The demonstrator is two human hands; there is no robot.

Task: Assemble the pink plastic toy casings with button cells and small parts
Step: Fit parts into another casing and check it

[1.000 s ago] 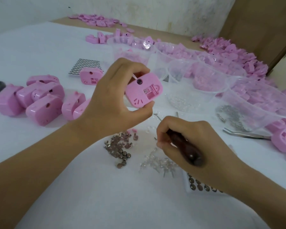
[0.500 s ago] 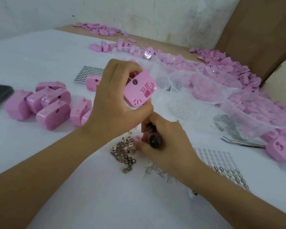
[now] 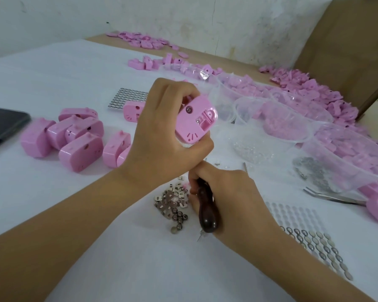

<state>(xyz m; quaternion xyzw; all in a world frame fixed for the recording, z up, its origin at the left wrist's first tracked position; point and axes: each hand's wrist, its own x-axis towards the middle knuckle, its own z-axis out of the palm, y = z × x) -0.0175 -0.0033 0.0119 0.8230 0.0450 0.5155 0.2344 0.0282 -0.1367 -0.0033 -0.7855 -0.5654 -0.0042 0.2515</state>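
The left hand (image 3: 162, 136) is raised above the white tabletop (image 3: 52, 73), wrist bent. Its fingers curl over the top edge of a rounded pink plastic toy casing (image 3: 194, 120) and its thumb is clamped under the lower edge. The casing tilts with its flat face towards the camera. That face is smooth and glossy, with a small round metallic spot, a squarish recessed compartment and moulded whisker lines near one corner.

Close under this hand, the right hand (image 3: 231, 199) is fisted round a dark, polished wooden tool handle (image 3: 206, 210). The bulbous butt end points back at the person, and the working tip is hidden behind the fingers.

Just left of the right hand lies a loose heap of small metal plates and button cells (image 3: 172, 203). On its right is a flat sheet of button cells in rows (image 3: 310, 236), and beyond that, thin metal tweezers (image 3: 332, 196).

Left of the left hand sits a cluster of closed pink casings (image 3: 74, 136), and further out a dark flat slab (image 3: 2, 125). Right of that hand stand clear plastic bowls (image 3: 292, 118) holding pink pieces and tiny clear and metal bits.
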